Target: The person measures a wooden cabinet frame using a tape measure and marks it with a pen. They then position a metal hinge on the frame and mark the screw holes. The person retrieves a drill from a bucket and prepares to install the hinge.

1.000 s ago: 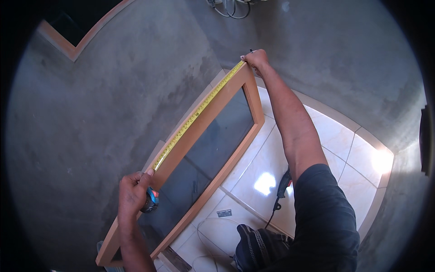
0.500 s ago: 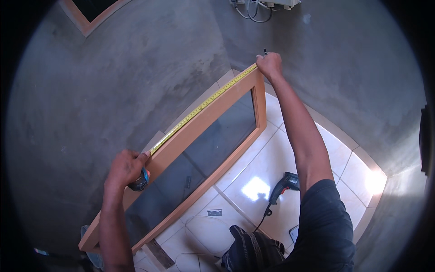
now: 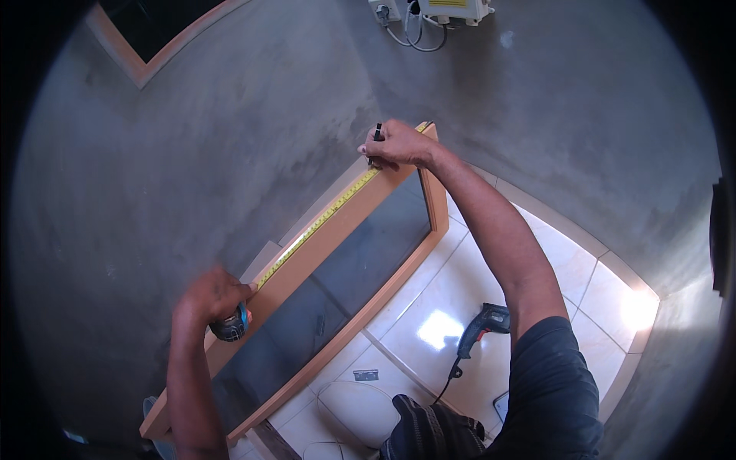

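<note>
A wooden frame with a dark glass pane [image 3: 360, 245] stands on its long edge, slanting from lower left to upper right. Along its top edge lies the yellow blade [image 3: 322, 222] of a tape measure [image 3: 230, 326]. My left hand [image 3: 215, 297] is closed around the tape's black and blue case, its thumb near the blade. Near the frame's far right end, my right hand [image 3: 400, 144] pinches a black pen [image 3: 377, 133] upright over the top edge. The pen's tip is partly hidden by the fingers. The blade's far end shows just past this hand.
A corded drill [image 3: 483, 330] lies on the white tiled floor [image 3: 414, 284], right of the frame. A metal hinge [image 3: 366, 375] and a partly hidden phone [image 3: 501, 406] are nearby. Grey walls meet behind the frame; a white box [image 3: 452, 11] with cables hangs there.
My right hand has come off the frame's far corner and moved left along the top edge, the pen now upright in it. My left hand still holds the tape case. The view has shifted slightly.
</note>
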Motion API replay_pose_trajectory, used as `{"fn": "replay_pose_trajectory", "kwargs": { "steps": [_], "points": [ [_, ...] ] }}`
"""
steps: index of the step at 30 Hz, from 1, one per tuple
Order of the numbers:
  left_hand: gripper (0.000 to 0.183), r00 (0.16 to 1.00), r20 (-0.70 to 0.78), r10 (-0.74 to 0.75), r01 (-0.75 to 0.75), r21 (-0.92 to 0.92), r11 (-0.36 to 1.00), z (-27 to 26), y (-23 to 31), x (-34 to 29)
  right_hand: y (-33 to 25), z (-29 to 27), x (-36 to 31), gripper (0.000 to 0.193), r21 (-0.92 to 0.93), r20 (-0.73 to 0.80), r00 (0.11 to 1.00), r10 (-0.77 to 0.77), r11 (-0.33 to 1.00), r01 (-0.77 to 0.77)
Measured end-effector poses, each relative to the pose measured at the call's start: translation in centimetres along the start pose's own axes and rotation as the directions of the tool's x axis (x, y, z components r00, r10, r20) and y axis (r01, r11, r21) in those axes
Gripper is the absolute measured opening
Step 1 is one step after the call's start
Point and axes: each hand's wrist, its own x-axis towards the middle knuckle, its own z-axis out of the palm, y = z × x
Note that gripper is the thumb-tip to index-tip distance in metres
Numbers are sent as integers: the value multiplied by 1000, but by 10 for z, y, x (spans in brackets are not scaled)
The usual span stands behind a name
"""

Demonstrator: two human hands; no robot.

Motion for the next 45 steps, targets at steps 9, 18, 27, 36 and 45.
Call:
{"fn": "replay_pose_trajectory", "kwargs": {
  "steps": [9, 18, 27, 36, 45],
  "points": [
    [40, 1000, -1, -13, 13, -58, 998, 7, -2, 3, 20, 2, 5, 28, 148, -39, 999, 1, 989, 5],
    [41, 999, 30, 13, -8, -139, 990, 10, -10, 12, 19, 1, 5, 26, 136, -43, 999, 3, 991, 3],
    [41, 1000, 11, 14, -12, -178, 984, 16, -18, 13, 13, 3, 3, 26, 133, -35, 999, 14, 991, -9],
    [50, 996, -37, 79, -83, -129, 988, 11, -4, 2, 19, -8, -2, 25, 436, -206, 974, 99, 900, 0],
    [30, 894, -161, 418, -396, -721, 569, 121, -21, -35, 65, 56, -186, 17, 846, -443, 870, 215, 421, 327]
  ]
}}
